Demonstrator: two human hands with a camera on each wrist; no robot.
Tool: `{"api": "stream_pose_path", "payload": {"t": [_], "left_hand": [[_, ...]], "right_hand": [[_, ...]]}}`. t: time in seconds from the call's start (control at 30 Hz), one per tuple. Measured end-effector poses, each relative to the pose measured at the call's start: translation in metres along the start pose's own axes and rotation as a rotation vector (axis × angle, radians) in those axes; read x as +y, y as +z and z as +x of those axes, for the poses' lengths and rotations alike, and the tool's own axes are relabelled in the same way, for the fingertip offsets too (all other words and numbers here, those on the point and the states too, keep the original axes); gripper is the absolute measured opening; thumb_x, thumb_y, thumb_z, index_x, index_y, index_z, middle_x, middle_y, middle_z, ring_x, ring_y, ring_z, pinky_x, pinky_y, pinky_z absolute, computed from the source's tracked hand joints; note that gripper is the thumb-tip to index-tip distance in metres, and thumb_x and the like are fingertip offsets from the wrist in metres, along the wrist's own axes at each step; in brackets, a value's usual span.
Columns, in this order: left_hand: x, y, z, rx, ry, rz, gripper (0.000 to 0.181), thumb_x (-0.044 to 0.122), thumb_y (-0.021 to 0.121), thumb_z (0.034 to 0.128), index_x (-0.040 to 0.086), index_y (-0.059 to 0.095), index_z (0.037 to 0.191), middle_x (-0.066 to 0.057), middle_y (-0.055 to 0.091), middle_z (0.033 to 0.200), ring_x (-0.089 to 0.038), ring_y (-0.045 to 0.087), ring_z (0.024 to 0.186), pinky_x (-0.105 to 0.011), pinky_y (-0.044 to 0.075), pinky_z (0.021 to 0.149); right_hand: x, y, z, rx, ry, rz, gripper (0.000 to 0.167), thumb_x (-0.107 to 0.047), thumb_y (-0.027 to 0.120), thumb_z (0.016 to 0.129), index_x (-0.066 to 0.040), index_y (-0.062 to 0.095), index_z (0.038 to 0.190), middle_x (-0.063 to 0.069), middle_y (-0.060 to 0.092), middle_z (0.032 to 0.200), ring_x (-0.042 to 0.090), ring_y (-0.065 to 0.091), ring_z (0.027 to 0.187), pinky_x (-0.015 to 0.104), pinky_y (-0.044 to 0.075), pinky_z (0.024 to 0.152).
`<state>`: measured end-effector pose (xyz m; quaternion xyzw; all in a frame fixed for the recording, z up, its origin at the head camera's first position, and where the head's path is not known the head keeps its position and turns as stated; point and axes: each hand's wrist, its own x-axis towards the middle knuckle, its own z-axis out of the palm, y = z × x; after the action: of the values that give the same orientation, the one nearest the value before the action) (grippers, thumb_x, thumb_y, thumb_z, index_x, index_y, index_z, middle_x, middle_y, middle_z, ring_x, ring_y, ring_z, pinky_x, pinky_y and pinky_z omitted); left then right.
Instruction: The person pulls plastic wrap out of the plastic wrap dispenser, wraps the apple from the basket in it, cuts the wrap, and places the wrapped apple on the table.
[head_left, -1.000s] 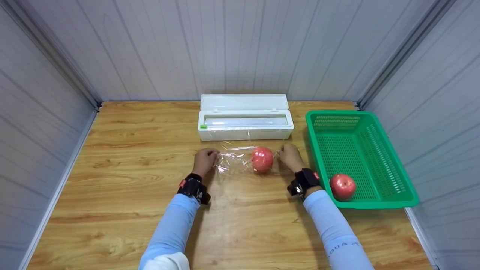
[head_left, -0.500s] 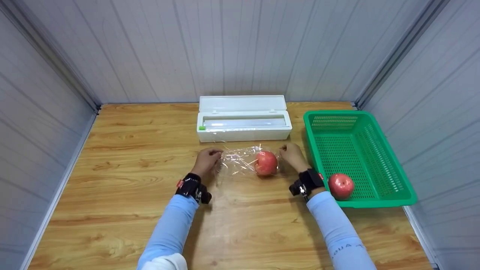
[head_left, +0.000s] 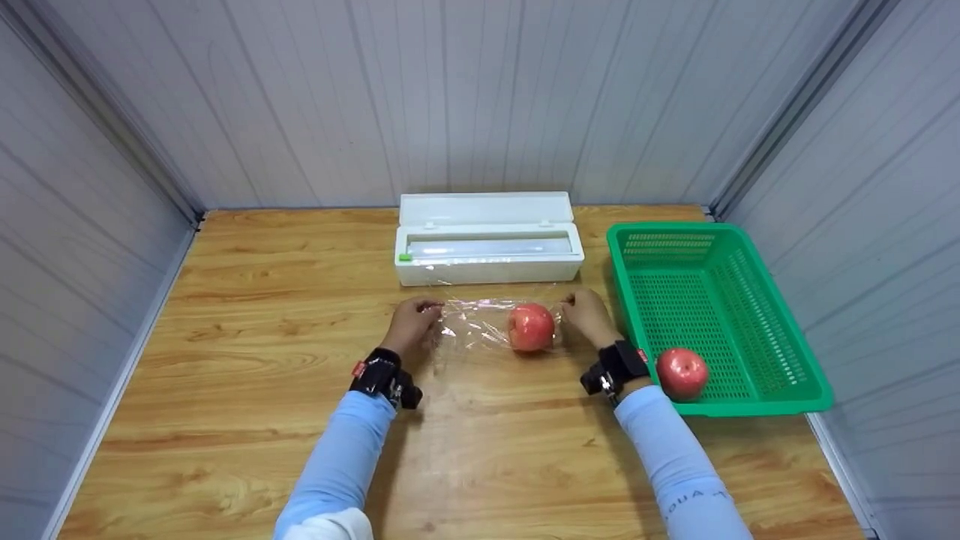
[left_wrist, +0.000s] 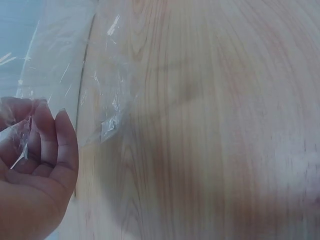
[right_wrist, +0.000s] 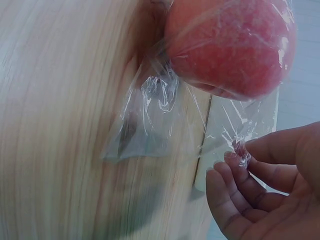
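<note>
A red apple sits on the table under a sheet of clear cling film, nearer my right hand. In the right wrist view the film lies creased over the apple, and my right hand pinches its edge between thumb and fingertips. My left hand pinches the film's other side, left of the apple. Crumpled film shows between the fingers of the left hand in the left wrist view. Behind the apple stands a white cling film box with its lid raised and the roll inside.
A green plastic basket stands to the right, close to the right forearm. Another red apple lies in its near left corner. Grey panel walls enclose the wooden table at the back and both sides.
Compared with one second ago, the apple sits slightly further right and nearer to me. The film's creases have shifted around it. Both hands keep their pinch on the film.
</note>
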<state>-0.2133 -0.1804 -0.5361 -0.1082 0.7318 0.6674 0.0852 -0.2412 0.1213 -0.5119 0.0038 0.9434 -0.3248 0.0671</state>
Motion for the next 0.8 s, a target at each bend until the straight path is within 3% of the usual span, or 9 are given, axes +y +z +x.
{"api": "stream_pose_path", "payload": {"t": [0.13,0.3,0.4,0.5,0.6,0.67,0.8], "left_hand": [[0.001,-0.002,-0.001,-0.006,-0.002,0.007,0.026,0.001,0.053,0.0891,-0.004,0.061,0.113,-0.012,0.059,0.09,-0.014,0.053,0.065,-0.026,0.049,0.06],[0.003,-0.004,-0.003,-0.032,0.002,0.011,0.027,0.002,0.051,0.0909,-0.004,0.058,0.117,-0.008,0.054,0.077,-0.012,0.047,0.054,-0.023,0.041,0.048],[0.004,-0.007,-0.005,-0.04,0.007,0.021,0.029,0.004,0.052,0.0913,-0.005,0.057,0.118,-0.008,0.052,0.075,-0.013,0.045,0.053,-0.025,0.039,0.047],[0.005,-0.009,-0.006,-0.036,0.002,0.036,0.029,0.006,0.053,0.0913,-0.003,0.058,0.118,-0.007,0.054,0.084,-0.015,0.05,0.062,-0.027,0.046,0.055],[0.007,-0.011,-0.007,-0.029,0.022,0.108,0.031,0.007,0.056,0.0902,0.0,0.058,0.12,-0.009,0.057,0.095,-0.019,0.056,0.079,-0.032,0.053,0.071],[0.008,-0.013,-0.007,-0.019,0.038,0.152,0.033,0.008,0.058,0.089,0.001,0.057,0.122,-0.011,0.058,0.102,-0.022,0.056,0.091,-0.034,0.052,0.082],[0.01,-0.018,-0.007,0.042,0.073,0.183,0.037,0.009,0.06,0.0882,0.0,0.055,0.124,-0.016,0.058,0.11,-0.025,0.055,0.101,-0.033,0.049,0.088]], "right_hand": [[-0.002,-0.003,-0.001,-0.004,-0.012,-0.007,0.022,-0.003,0.052,0.088,0.006,0.064,0.103,0.023,0.064,0.105,0.035,0.059,0.1,0.043,0.049,0.088],[-0.005,-0.007,-0.003,-0.001,-0.03,-0.037,0.028,-0.004,0.051,0.087,0.006,0.061,0.111,0.023,0.063,0.111,0.035,0.059,0.104,0.044,0.048,0.091],[-0.009,-0.009,-0.004,0.002,-0.037,-0.07,0.031,-0.006,0.05,0.087,0.005,0.06,0.114,0.022,0.063,0.113,0.035,0.058,0.107,0.045,0.047,0.092],[-0.014,-0.011,-0.005,-0.002,-0.032,-0.096,0.032,-0.009,0.051,0.088,0.003,0.059,0.116,0.022,0.061,0.118,0.035,0.056,0.112,0.046,0.046,0.094],[-0.019,-0.014,-0.007,0.006,-0.042,-0.115,0.032,-0.01,0.052,0.088,0.002,0.059,0.116,0.023,0.057,0.123,0.037,0.053,0.116,0.048,0.044,0.097],[-0.024,-0.015,-0.008,0.018,-0.058,-0.119,0.031,-0.011,0.052,0.088,0.003,0.06,0.116,0.023,0.055,0.125,0.038,0.051,0.117,0.048,0.043,0.098],[-0.034,-0.02,-0.009,0.021,-0.099,-0.141,0.03,-0.013,0.05,0.09,0.003,0.06,0.113,0.022,0.056,0.121,0.036,0.053,0.113,0.047,0.045,0.095]]}}
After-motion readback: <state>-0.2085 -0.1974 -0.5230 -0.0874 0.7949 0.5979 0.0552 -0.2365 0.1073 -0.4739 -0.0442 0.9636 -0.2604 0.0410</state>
